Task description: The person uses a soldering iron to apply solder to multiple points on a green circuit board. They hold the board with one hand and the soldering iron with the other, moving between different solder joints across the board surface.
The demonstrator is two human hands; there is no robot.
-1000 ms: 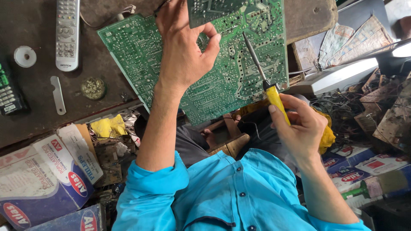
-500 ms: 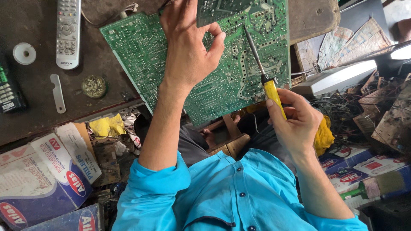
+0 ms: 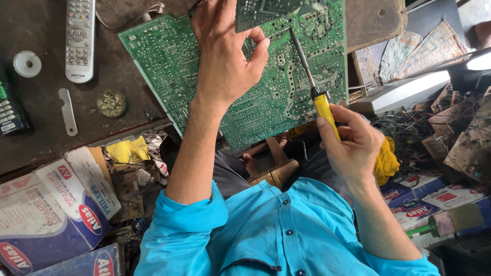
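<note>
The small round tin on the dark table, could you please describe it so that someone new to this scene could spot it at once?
Start at the large green circuit board on the dark table, under the left hand. To the board's left, below the grey remote control, lies the small round tin. Its speckled, dull yellowish filling sets it apart from the plain white ring and the flat white tool nearby.

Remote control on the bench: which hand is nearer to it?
Left. The left hand, pinching a small circuit board, is right of the remote control; the right hand, gripping the soldering iron, is farther right.
</note>
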